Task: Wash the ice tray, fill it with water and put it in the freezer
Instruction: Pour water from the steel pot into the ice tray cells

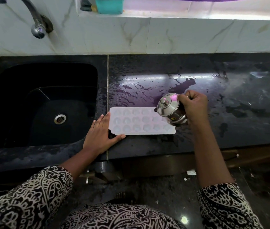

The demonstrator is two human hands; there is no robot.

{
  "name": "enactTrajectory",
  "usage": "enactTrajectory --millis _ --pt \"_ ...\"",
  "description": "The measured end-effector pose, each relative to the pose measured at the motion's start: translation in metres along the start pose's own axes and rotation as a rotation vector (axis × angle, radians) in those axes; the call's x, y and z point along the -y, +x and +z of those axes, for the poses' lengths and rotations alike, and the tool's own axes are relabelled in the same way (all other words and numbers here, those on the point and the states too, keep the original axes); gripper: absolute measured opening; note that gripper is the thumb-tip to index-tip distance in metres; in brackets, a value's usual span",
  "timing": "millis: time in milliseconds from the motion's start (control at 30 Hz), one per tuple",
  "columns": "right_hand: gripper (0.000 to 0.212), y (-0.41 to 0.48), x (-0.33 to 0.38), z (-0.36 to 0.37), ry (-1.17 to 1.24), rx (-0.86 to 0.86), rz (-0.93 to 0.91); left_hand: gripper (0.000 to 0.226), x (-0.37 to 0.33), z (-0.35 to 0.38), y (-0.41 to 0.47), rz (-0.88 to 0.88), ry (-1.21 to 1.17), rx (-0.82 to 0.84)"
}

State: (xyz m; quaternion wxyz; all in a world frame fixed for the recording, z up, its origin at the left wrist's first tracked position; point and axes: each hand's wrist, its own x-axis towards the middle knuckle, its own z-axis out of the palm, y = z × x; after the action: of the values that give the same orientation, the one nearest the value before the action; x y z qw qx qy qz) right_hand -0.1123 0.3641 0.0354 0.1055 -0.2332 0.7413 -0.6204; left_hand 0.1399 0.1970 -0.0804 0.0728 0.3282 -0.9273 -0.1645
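The ice tray (139, 121) lies flat on a black stone countertop (240, 113), just right of the pale seam (107, 76) that divides the counter slab from the sink slab. The tray is a translucent white plastic rectangle with rounded corners, a small notch at its near-left corner, and three rows of rounded, dimpled cells. Whether the cells hold water cannot be told.

The left hand (100, 134) lies open and flat on the counter against the tray's left end. Its fingers are straight along the short edge and the thumb is stretched along the near long edge.

The right hand (194, 106) is curled around a small steel jug (170, 109). The jug is polished and round-bodied, with a knobbed lid, and it is tipped towards the left over the tray's far-right corner. No stream is visible.

The stone is glossy and speckled, with puddles and streaks of water behind the tray and to its right. Open counter runs to the right of the jug and back to the white marble-patterned wall tiles (147, 35). The tray's near edge sits close to the counter's front edge.

To the left is a deep black sink (15, 90) with a round metal drain (60, 118), and a curved chrome tap (35, 19) hangs above its back rim. A teal plastic container (109, 5) stands on the ledge above. Both sleeves (31, 195) are of black-and-white patterned cloth.
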Motion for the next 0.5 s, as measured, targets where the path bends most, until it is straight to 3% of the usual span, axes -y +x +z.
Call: enactTrajectory --millis 500 --pt "0.041 0.0008 0.0018 0.0054 0.065 -0.006 -0.004 0.121 0.0008 0.0004 0.001 0.0 0.003 0.006"
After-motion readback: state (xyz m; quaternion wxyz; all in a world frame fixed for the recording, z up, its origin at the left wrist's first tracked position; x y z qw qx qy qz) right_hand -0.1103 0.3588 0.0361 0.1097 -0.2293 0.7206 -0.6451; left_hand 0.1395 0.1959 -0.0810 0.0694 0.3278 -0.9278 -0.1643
